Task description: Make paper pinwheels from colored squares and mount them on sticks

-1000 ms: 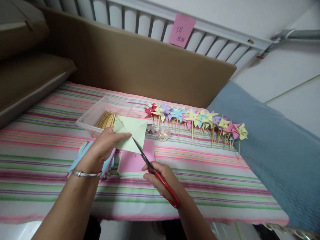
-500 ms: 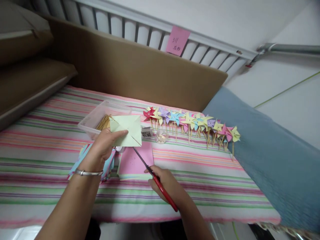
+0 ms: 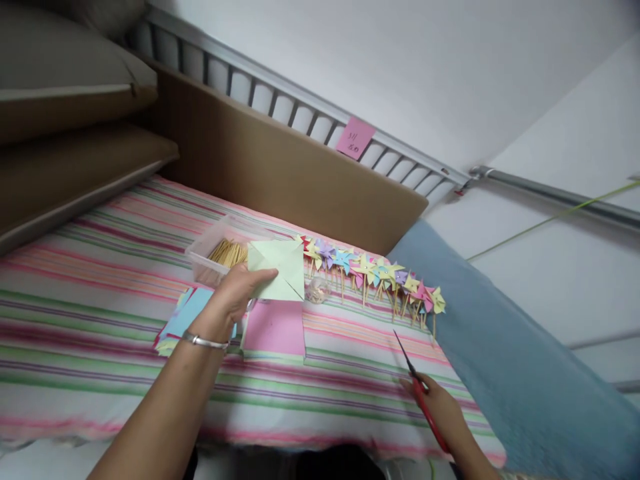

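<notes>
Green square: it is held up over the desk [image 3: 350,393], above the pink paper [image 3: 275,327] and well back from the front edge. [image 3: 283,257]
Left hand: its grip is closed, thumb on top, pinching the green square [image 3: 283,257] by its left side. [image 3: 237,290]
Right hand: its grip is wrapped around the red handles of the scissors [image 3: 423,400], near the right edge of the desk. [image 3: 444,412]
Blades: they look closed, and point toward the back edge, well apart from the green square.
Tearing: the slits run in from the corners, so a hard pinch or tug could rip one through to the middle.
Bending: the square is held at one side only, so the free corners could droop or fold.
Poking: the sharp tips point toward the pinwheels [image 3: 367,269]; a careless swing could snag them.
Spilling: a bumped elbow could tip the clear cup [image 3: 319,291] or box [image 3: 199,268].
Paper: thin, flat and smooth, with straight sides; more sheets [image 3: 193,312] lie in a messy, slanted pile.
Scissors: thin dark metal blades, with red handles that look like plastic.
Sticks: thin, round, straight, like wood, lying in the box. [image 3: 227,252]
Pinwheels: pointy paper stars on sticks, in a row near the back edge, toward the right corner.
Cloth: soft and stripy, covering the desk.
</notes>
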`<state>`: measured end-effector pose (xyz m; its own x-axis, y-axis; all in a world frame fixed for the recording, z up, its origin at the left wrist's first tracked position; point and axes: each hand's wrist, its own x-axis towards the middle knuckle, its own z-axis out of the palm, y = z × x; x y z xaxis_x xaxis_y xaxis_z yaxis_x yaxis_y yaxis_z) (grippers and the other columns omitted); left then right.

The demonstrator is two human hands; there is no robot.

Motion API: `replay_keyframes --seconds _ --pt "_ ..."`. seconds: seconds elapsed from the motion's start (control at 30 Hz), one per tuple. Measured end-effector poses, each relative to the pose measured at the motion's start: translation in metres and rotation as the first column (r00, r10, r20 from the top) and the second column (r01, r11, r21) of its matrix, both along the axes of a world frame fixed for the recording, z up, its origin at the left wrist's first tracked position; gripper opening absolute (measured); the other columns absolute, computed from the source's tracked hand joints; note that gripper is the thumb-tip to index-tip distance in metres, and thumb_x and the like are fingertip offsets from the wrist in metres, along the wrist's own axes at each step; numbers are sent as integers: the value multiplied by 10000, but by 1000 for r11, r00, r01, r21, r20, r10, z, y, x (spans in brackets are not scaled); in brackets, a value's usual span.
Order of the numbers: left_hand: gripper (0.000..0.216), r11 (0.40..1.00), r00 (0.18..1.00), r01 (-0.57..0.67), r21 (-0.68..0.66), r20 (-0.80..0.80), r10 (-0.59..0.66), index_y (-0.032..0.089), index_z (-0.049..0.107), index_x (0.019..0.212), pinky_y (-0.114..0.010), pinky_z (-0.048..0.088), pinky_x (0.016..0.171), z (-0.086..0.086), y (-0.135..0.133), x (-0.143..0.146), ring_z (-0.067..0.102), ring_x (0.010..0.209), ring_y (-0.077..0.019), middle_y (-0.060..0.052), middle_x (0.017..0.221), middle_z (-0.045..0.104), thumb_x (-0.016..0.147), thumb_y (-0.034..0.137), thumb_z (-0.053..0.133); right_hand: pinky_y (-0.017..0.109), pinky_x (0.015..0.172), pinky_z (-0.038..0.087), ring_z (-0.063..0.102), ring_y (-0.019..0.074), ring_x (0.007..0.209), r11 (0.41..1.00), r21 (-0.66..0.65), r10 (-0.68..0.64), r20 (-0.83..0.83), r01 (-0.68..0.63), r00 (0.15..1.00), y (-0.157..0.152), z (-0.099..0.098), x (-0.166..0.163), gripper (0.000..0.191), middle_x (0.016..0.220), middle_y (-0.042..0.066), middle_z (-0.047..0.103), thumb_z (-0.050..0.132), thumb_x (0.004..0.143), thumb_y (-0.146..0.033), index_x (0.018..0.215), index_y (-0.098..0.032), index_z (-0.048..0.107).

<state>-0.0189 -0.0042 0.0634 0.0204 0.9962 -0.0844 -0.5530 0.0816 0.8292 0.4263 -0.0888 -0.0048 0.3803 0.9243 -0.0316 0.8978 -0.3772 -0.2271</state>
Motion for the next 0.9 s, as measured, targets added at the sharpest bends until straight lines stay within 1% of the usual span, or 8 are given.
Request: replay_keyframes --seconds 0.1,0.33,0.4,0.47,0.57,0.7,0.8,0.9 --pt "337 1000 1000 -13 11 6 13 123 695 898 -240 476 579 1 0 0 638 629 -151 -66 785 725 571 177 756 403 708 495 683 357 836 1000 -8 -20 55 20 998 11 -9 17 425 836 139 739 483 691 -555 844 -213 683" --pt "292 1000 1000 -12 -24 0 12 116 694 824 -240 459 544 5 1 2 612 570 -144 -53 699 707 546 172 763 377 745 490 681 307 838 999 -34 45 102 -42 994 46 -24 2 450 862 134 722 511 712 -367 1079 -139 637" --pt "326 999 1000 -17 -28 -14 17 109 691 857 -247 462 562 4 3 4 619 588 -150 -64 727 711 546 174 763 387 822 472 657 305 922 997 7 71 91 -72 993 51 -15 -19 419 922 144 712 532 697 -333 1042 -132 657" --pt "323 999 999 -24 -43 -49 22 109 690 855 -251 455 559 2 6 6 618 586 -154 -64 727 709 549 187 760 418 897 446 618 310 1013 976 177 124 24 -126 992 52 -1 -54 409 1044 166 681 513 734 -357 1033 -121 661" --pt "234 998 983 -57 -40 -177 49 129 687 780 -261 441 545 -3 8 13 604 573 -162 -41 681 691 576 230 740 406 847 499 651 269 948 922 367 265 -362 -125 894 51 26 -124 411 1016 125 693 530 783 -435 1066 -158 643" --pt "105 973 820 -72 221 -542 184 186 672 638 -269 411 550 -8 8 23 562 574 -164 -12 616 632 696 268 640 411 868 509 621 252 1024 771 629 478 -467 -100 744 59 56 -200 425 1150 131 635 604 779 -352 1163 -171 584" --pt "135 869 633 58 491 -691 348 228 700 666 -307 435 691 -13 9 31 583 727 -199 -33 708 649 727 182 589 486 1000 413 466 278 1239 656 722 590 -307 -222 747 69 66 -221 548 1344 126 496 640 754 -273 1278 -213 493" --pt "290 763 531 205 614 -724 440 247 720 837 -361 432 818 -19 12 42 589 867 -222 -53 867 682 700 60 545 515 1065 325 371 281 1312 593 720 640 -149 -361 754 76 64 -221 515 1390 97 440 649 744 -215 1243 -260 529"
